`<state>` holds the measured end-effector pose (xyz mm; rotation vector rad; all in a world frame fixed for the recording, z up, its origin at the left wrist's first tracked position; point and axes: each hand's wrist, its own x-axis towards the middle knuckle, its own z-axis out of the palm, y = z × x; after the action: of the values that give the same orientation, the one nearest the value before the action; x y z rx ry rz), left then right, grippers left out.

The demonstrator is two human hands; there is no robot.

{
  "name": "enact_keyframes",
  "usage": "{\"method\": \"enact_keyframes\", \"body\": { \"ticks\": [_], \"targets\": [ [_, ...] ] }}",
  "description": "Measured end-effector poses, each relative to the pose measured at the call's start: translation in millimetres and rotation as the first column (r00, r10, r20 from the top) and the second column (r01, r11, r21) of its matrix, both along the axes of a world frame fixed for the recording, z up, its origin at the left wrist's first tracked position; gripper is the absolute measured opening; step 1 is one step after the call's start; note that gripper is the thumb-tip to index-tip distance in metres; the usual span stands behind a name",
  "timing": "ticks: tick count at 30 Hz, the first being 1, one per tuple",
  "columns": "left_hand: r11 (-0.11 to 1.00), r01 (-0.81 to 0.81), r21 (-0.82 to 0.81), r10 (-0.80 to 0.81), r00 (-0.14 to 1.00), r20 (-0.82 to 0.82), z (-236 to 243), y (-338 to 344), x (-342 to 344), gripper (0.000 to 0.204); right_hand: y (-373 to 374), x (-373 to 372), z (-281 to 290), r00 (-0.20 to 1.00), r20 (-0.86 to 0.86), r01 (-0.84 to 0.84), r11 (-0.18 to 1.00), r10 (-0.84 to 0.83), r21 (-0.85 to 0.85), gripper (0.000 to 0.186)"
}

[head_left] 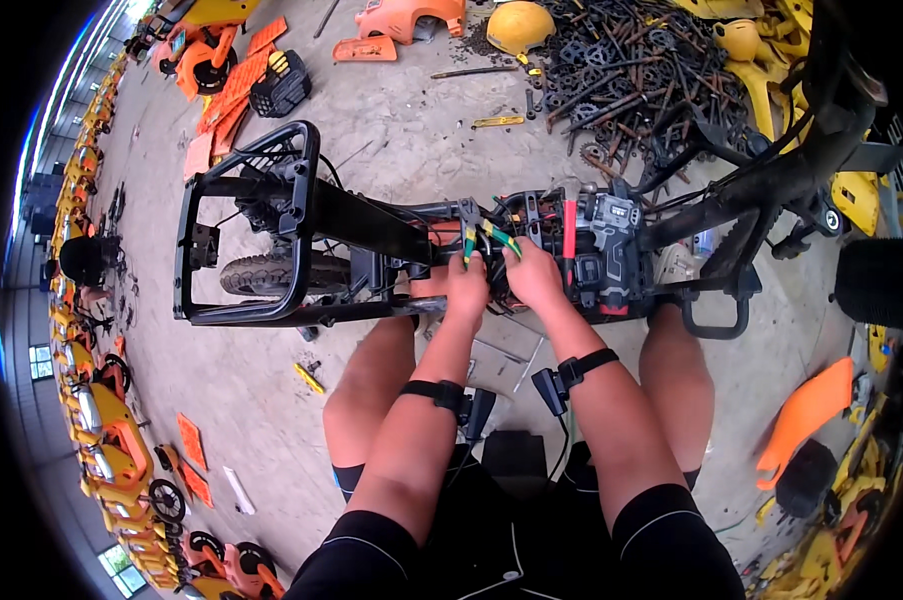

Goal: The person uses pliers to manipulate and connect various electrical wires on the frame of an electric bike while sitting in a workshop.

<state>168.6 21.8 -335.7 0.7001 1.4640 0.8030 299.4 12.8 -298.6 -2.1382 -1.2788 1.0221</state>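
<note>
My left hand [468, 285] is closed round one green-and-yellow handle of a pair of pliers [469, 212]. The other handle is gripped by my right hand [534, 275], with the two handles spread apart. The plier jaws point away from me over the middle of a black scooter frame [371, 222], where wires and small parts crowd together; what the jaws touch is too small to tell. Just right of my right hand lies a hammer with a red handle [569, 235]. Beside it, a grey-and-black power tool or tool case [611, 245] rests on the frame.
The frame lies across the concrete floor, its wheel [286, 277] at the left. Beyond it rises a heap of rusty cranks and chainrings [636, 85], beside a yellow helmet-like shell [520, 27]. Orange panels [806, 415] lie around. Rows of yellow scooters [116, 440] line the left.
</note>
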Motion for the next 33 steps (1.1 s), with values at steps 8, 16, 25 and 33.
{"method": "enact_keyframes", "body": {
  "ticks": [8, 16, 25, 33],
  "targets": [
    [0.994, -0.036, 0.103, 0.045, 0.995, -0.089, -33.8, -1.3, 2.4, 0.023, 2.2, -8.5, 15.3, 0.992, 0.1, -0.071, 0.997, 0.075, -0.04, 0.029],
    [0.995, -0.094, -0.012, 0.095, 0.994, 0.056, -12.9, -0.1, 3.3, 0.017, 3.4, -17.6, 12.9, 0.981, 0.168, -0.095, 0.995, 0.099, -0.034, 0.03],
    [0.96, -0.139, -0.245, 0.229, 0.891, 0.393, 25.2, 5.1, 10.4, 0.029, 10.4, -7.6, 28.3, 0.969, 0.192, -0.131, 0.983, 0.154, -0.127, 0.032],
    [0.974, -0.018, -0.228, 0.102, 0.926, 0.364, -19.5, 2.3, 1.3, 0.04, 17.7, -14.5, 43.5, 0.946, 0.219, -0.178, 0.947, 0.239, -0.267, 0.053]
  ]
}}
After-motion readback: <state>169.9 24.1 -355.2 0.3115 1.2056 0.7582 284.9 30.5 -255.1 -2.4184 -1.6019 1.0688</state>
